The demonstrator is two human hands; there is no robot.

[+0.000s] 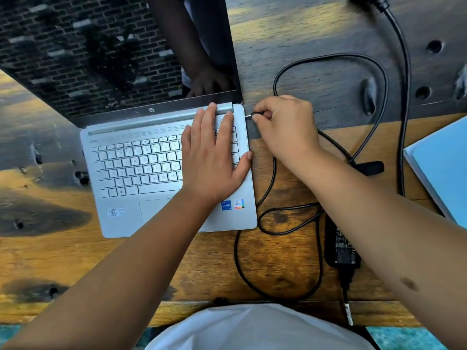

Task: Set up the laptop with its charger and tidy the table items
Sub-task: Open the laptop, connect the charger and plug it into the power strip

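A silver laptop (pixel 131 173) stands open on the wooden table (pixel 50 256), its screen dark. My left hand (pixel 212 157) lies flat on the right side of the keyboard, fingers straight. My right hand (pixel 285 125) pinches the black charger plug (pixel 256 114), whose metal tip sits right at the laptop's right edge near the hinge. The charger cable (pixel 376 72) loops over the table behind and to the right of that hand. The black power brick (pixel 340 246) lies by my right forearm, partly hidden by it.
A light blue book or folder (pixel 442 165) lies at the right edge. More cable loops (pixel 278 223) lie just right of the laptop's front corner. A thicker black cord (pixel 404 97) runs up to the far right. The table's near edge is just below.
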